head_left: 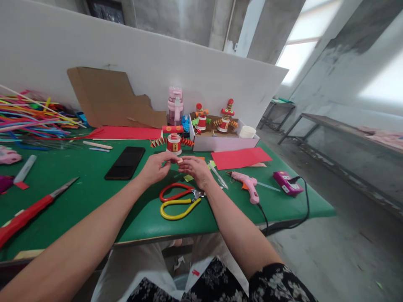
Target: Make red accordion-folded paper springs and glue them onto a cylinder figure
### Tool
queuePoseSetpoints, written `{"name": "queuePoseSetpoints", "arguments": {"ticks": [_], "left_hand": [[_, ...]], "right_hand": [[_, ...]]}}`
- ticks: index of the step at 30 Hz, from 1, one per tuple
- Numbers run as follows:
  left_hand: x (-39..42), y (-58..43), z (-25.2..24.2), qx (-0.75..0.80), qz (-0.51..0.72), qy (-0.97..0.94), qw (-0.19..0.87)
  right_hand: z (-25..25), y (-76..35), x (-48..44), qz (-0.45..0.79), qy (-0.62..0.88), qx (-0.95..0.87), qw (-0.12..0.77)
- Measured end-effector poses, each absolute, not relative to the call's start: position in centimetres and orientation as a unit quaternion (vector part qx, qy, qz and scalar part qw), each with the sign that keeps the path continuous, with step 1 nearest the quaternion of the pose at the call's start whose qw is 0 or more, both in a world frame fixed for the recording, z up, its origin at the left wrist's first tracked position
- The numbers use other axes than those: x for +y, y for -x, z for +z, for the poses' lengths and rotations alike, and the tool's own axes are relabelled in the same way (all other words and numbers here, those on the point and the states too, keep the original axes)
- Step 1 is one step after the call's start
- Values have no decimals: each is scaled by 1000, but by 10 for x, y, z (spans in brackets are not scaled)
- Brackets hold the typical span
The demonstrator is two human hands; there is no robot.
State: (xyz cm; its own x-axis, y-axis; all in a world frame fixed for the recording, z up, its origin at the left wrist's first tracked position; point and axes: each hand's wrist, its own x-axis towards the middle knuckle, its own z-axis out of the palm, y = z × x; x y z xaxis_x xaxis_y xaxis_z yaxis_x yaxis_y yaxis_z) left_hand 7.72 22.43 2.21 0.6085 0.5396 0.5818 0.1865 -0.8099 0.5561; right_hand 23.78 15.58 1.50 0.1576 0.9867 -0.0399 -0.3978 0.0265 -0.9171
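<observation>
A small pale orange piece, which looks like folded paper, sits between the fingertips of both hands. My left hand pinches it from the left, thumb under the fingers. From the right, the fingers of my right hand close on it too. Just beyond them stands a red and white paper cup figure with orange accordion-folded arms. A red paper roll with yellow circles is behind it. Scissors with one red and one yellow handle lie below my hands, their blades partly hidden by my right wrist.
A black phone lies left, near large red-handled scissors. To the right are red paper, a pink glue gun with a cord and a purple box. Behind, a white box holds two finished-looking figures.
</observation>
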Motion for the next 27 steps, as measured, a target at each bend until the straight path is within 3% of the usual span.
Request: {"name": "queuePoseSetpoints", "arguments": {"ticks": [5, 10, 13, 18, 27], "left_hand": [[224, -79, 23, 205, 394, -854, 270], [220, -86, 25, 282, 394, -737, 472], [216, -91, 24, 311, 339, -705, 540], [213, -95, 20, 316, 331, -687, 565], [218, -92, 19, 318, 359, -699, 531]], "right_hand": [[17, -239, 154, 552, 442, -325, 628], [15, -238, 153, 514, 447, -328, 655], [14, -237, 154, 489, 446, -326, 675], [7, -235, 157, 460, 435, -349, 691], [13, -236, 153, 532, 432, -341, 644]]}}
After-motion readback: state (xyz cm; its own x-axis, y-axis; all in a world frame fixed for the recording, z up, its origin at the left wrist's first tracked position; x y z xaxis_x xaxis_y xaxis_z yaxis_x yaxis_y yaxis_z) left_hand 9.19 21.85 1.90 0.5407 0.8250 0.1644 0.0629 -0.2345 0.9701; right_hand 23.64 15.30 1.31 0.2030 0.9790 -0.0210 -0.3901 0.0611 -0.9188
